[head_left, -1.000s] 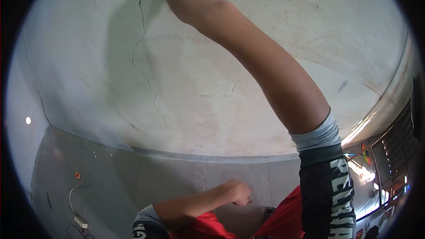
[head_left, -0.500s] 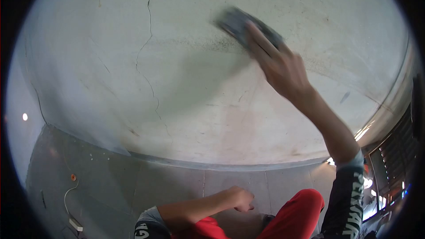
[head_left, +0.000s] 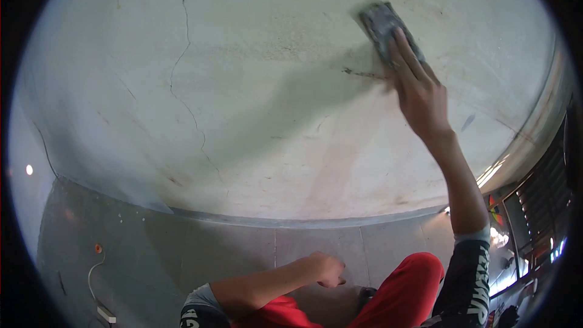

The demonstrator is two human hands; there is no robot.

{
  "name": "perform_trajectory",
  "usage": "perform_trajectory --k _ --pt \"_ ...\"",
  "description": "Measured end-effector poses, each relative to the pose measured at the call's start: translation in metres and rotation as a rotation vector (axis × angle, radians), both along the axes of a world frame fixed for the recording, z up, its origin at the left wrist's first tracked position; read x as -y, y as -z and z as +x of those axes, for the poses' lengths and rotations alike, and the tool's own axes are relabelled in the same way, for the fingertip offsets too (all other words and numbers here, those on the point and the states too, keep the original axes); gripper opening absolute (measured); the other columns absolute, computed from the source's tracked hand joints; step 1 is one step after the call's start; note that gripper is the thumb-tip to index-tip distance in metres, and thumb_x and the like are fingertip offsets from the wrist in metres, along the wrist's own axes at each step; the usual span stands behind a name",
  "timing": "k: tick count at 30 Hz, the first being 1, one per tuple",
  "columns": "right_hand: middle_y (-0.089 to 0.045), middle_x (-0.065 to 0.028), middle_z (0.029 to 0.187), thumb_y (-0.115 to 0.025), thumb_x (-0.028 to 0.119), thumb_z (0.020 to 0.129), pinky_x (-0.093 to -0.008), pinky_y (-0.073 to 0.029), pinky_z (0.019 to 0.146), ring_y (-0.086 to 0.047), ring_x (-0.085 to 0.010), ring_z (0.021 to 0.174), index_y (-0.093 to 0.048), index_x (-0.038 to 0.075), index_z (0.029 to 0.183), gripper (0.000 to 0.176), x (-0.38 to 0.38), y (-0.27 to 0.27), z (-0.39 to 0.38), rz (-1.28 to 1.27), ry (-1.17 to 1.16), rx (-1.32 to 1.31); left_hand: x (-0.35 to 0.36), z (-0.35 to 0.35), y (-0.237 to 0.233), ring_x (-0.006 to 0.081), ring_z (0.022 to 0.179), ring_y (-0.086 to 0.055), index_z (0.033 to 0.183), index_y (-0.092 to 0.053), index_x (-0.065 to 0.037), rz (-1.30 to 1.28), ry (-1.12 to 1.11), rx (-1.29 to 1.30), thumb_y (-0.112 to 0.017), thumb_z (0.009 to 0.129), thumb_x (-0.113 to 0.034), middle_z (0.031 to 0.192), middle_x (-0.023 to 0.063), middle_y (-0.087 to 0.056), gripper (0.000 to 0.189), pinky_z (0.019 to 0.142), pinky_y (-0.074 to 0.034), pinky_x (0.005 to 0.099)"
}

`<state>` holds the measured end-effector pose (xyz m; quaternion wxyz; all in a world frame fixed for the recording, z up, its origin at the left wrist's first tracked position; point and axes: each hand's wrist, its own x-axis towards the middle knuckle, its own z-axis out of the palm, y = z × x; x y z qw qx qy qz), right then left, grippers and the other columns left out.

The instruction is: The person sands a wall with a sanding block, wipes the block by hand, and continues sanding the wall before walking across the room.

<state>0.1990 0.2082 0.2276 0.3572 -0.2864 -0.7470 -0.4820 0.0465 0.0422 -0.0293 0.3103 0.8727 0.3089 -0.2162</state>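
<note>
High on the pale wall (head_left: 267, 115), my right hand (head_left: 420, 98) presses a dark grey, worn rectangular pad (head_left: 382, 27), perhaps a sponge or sanding block. My fingers lie along its back, and the thumb side is partly hidden. Just left of that hand, a dark scrape mark (head_left: 355, 73) shows on the wall. A speckled smudge (head_left: 282, 51) spreads further left. My left hand (head_left: 330, 269) is curled into a loose fist low down, in front of my red-clad legs (head_left: 404, 285), with nothing visible in it.
A long crack (head_left: 187, 42) runs down the wall's left part. Grey floor tiles (head_left: 231, 246) meet the wall's foot. A white cord with a power strip (head_left: 106, 314) lies at lower left. A slatted window or door (head_left: 540, 212) stands at the right.
My right hand has moved right with the pad, which now stands more upright. The dark scrape mark has come into sight. My left hand stays curled, and the view has shifted slightly.
</note>
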Motion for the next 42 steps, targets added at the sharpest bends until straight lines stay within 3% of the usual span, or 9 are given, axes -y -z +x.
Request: perform_trajectory --k 7,12,15,17,24,32,37,39,42 --pt "-0.052 -0.0033 0.151 -0.064 0.010 0.095 -0.0400 -0.064 0.073 -0.073 -0.0350 0.088 -0.060 0.008 0.136 0.041 0.002 -0.084 -0.069 -0.003 -0.066 0.145 -0.015 0.004 0.031 0.0372 0.115 -0.065 0.127 -0.064 -0.005 0.036 -0.018 -0.002 -0.052 0.099 -0.051 0.125 0.0184 -0.068 0.055 0.094 -0.052 0.0495" --pt "-0.042 -0.0199 0.155 -0.052 0.000 0.094 -0.0397 -0.064 0.069 -0.073 -0.0290 0.087 -0.049 -0.008 0.137 0.044 0.012 -0.143 -0.136 0.000 0.038 0.180 -0.014 0.013 0.017 0.0391 0.113 -0.065 0.127 -0.060 -0.003 0.005 -0.023 -0.085 -0.049 0.101 -0.051 0.117 0.0219 -0.069 0.055 0.093 -0.052 0.0510" --pt "-0.047 -0.0205 0.151 -0.051 -0.001 0.094 -0.0401 -0.063 0.074 -0.072 -0.0310 0.088 -0.053 -0.007 0.132 0.039 0.020 -0.122 -0.104 -0.214 0.132 0.192 -0.003 0.013 0.003 0.0402 0.111 -0.065 0.126 -0.060 -0.004 -0.010 -0.049 -0.053 -0.049 0.101 -0.051 0.115 0.0219 -0.069 0.055 0.093 -0.052 0.0515" --pt "-0.047 -0.0012 0.154 -0.070 0.005 0.086 -0.0351 -0.062 0.058 -0.071 -0.0309 0.084 -0.053 0.008 0.138 0.055 -0.001 -0.072 -0.058 -0.022 -0.070 0.058 0.001 0.011 0.004 0.0406 0.110 -0.065 0.126 -0.060 -0.004 0.000 -0.060 -0.039 -0.050 0.100 -0.051 0.114 0.0221 -0.069 0.055 0.092 -0.052 0.0518" --pt "-0.052 -0.0034 0.150 -0.068 0.011 0.091 -0.0379 -0.063 0.064 -0.073 -0.0295 0.086 -0.059 0.007 0.134 0.043 0.003 0.004 0.017 -0.027 -0.082 -0.014 0.004 -0.002 0.001 0.0391 0.111 -0.066 0.126 -0.063 -0.005 0.032 -0.058 -0.018 -0.051 0.099 -0.050 0.118 0.0205 -0.070 0.053 0.092 -0.053 0.0497" --pt "-0.056 -0.0215 0.141 -0.052 0.002 0.095 -0.0408 -0.062 0.078 -0.072 -0.0338 0.089 -0.057 -0.006 0.128 0.035 0.016 -0.171 -0.118 -0.220 0.059 -0.007 -0.008 0.010 0.015 0.0405 0.112 -0.065 0.128 -0.061 -0.004 -0.020 -0.031 -0.053 -0.051 0.100 -0.051 0.118 0.0229 -0.068 0.055 0.093 -0.052 0.0517" --pt "-0.064 -0.0224 0.129 -0.053 0.009 0.097 -0.0425 -0.061 0.080 -0.072 -0.0347 0.092 -0.058 -0.007 0.127 0.035 0.001 -0.117 -0.080 0.259 -0.232 0.022 0.006 0.004 0.000 0.0404 0.112 -0.065 0.129 -0.059 -0.003 0.031 -0.072 -0.007 -0.050 0.101 -0.051 0.117 0.0236 -0.068 0.057 0.094 -0.053 0.0512" --pt "-0.054 -0.0060 0.149 -0.063 0.016 0.097 -0.0410 -0.061 0.075 -0.073 -0.0308 0.095 -0.059 0.012 0.139 0.042 0.006 -0.070 -0.048 -0.106 -0.047 -0.096 0.010 0.004 -0.003 0.0419 0.112 -0.065 0.130 -0.059 -0.003 0.036 -0.050 0.001 -0.051 0.100 -0.052 0.117 0.0233 -0.068 0.059 0.094 -0.053 0.0512" --pt "-0.054 -0.0024 0.149 -0.068 0.013 0.091 -0.0373 -0.061 0.064 -0.072 -0.0294 0.080 -0.059 0.010 0.137 0.047 0.001 0.004 0.001 0.049 -0.056 -0.058 0.013 -0.004 -0.006 0.0433 0.111 -0.065 0.132 -0.059 -0.003 0.060 -0.033 0.026 -0.051 0.100 -0.051 0.118 0.0234 -0.068 0.058 0.095 -0.052 0.0515"
